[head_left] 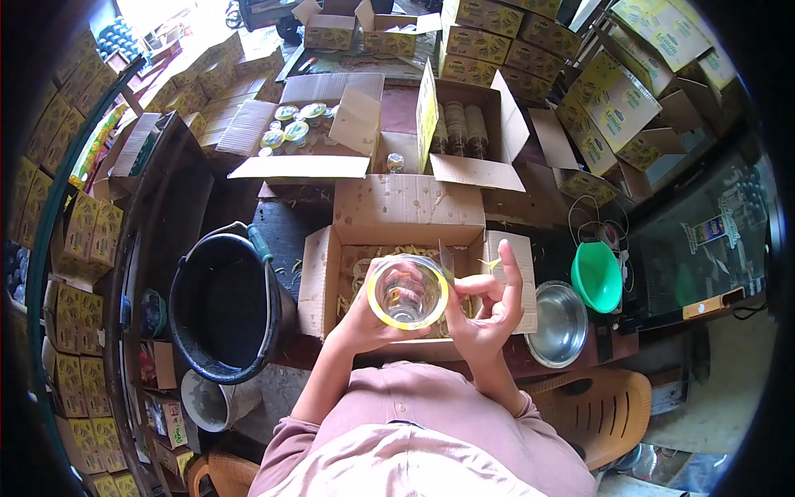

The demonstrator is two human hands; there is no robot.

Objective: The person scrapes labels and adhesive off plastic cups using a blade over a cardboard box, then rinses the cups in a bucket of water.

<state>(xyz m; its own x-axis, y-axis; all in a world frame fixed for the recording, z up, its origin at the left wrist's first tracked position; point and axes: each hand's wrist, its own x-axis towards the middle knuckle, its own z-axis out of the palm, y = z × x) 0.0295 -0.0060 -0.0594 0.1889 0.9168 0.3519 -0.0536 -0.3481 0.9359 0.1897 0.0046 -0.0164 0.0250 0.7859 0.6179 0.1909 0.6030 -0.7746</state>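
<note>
My left hand point(364, 319) is wrapped round a clear cup point(407, 305) with a yellow rim, its round end facing me. At the cup's right side, the thumb and forefinger of my right hand point(484, 319) are pinched together beside the rim, with another finger raised. A thin dark flat piece point(447, 259) stands just above that pinch; whether my fingers grip it is unclear. A small yellow strip point(491, 264) shows by the raised finger. Beneath both hands lies an open cardboard box point(410, 199) with pale yellowish scraps inside.
A black bucket point(186, 331) stands left, a white bucket point(224, 406) below it. To the right are a steel bowl point(556, 327) and a green basin point(598, 277). Farther back, one open carton point(298, 168) holds lidded cups and another point(480, 171) stacked cups.
</note>
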